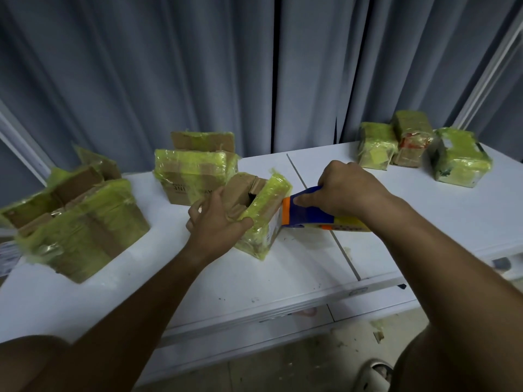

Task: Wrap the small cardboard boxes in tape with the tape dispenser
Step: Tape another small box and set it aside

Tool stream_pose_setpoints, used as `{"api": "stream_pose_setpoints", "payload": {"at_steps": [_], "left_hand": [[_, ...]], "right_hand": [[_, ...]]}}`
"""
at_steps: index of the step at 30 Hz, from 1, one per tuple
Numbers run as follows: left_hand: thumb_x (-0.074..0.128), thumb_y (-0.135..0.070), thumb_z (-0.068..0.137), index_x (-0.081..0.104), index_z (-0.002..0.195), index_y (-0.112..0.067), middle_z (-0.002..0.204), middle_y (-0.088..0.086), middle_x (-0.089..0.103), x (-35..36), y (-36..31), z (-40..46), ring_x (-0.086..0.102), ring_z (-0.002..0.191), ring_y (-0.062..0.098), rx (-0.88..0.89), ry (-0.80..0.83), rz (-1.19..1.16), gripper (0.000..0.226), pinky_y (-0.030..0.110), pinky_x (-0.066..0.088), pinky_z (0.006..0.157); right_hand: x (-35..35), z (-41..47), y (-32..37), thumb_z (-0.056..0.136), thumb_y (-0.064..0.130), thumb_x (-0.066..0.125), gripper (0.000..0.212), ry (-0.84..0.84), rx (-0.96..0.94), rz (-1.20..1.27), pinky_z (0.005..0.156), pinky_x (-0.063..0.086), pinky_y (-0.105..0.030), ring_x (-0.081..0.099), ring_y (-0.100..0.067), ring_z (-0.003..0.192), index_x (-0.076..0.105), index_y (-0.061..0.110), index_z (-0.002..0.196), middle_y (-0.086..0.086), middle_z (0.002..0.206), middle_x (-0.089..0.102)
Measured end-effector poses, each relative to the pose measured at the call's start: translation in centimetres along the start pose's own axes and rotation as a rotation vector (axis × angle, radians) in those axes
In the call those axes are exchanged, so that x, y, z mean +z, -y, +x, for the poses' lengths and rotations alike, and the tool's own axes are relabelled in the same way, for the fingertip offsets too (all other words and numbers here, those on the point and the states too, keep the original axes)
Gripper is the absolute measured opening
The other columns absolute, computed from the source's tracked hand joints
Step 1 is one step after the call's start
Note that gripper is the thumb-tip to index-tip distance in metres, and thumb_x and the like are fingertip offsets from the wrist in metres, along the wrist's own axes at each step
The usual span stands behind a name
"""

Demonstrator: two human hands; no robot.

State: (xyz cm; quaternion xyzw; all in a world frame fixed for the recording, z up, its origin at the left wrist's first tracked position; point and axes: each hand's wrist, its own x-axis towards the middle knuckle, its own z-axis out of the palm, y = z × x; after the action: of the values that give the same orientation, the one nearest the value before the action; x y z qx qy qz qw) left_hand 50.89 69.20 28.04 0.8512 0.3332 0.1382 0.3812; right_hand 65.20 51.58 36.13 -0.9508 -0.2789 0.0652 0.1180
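Both forearms reach up-frame to the box [256,213] at centre. Left hand [218,222] grips its open flaps, fingers curled; right hand [343,190] clasps the dispenser [308,212] against its right side — taping under way. Next: pull tape across the top.

We see a white counter [283,278] with a dark seam running from back to front across its top. On it, at our left, sits a large open box [76,224] wrapped in yellow-green tape; behind it, further along, a second taped box [192,174]. Near the middle stands a small taped box [260,216], tilted. At the far right, three wrapped boxes [418,148] cluster close together.
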Motion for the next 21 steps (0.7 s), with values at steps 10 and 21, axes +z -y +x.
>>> {"api": "stream_pose_setpoints", "payload": {"at_steps": [10,21], "left_hand": [[0.078,-0.029,0.072,0.022,0.152,-0.023,0.151,0.004,0.031,-0.9,-0.4,0.2,0.016,0.141,0.028,0.137,-0.069,0.068,0.098,0.043,0.026,0.114],[0.079,-0.022,0.077,0.032,0.148,-0.017,0.144,0.004,0.044,-0.9,-1.4,-1.3,0.032,0.134,0.031,0.278,-0.142,0.221,0.085,0.038,0.033,0.105]], "right_hand": [[0.0,-0.1,0.0,0.078,0.066,0.074,0.058,0.007,0.013,0.021,0.063,0.046,-0.032,0.06,-0.023,0.087,0.056,0.016,0.102,-0.001,0.085,0.054],[-0.2,-1.8,-0.8,0.075,0.067,0.074,0.059,-0.023,-0.004,0.086,0.06,0.047,-0.032,0.061,-0.022,0.085,0.062,0.016,0.101,-0.003,0.088,0.061]]}}
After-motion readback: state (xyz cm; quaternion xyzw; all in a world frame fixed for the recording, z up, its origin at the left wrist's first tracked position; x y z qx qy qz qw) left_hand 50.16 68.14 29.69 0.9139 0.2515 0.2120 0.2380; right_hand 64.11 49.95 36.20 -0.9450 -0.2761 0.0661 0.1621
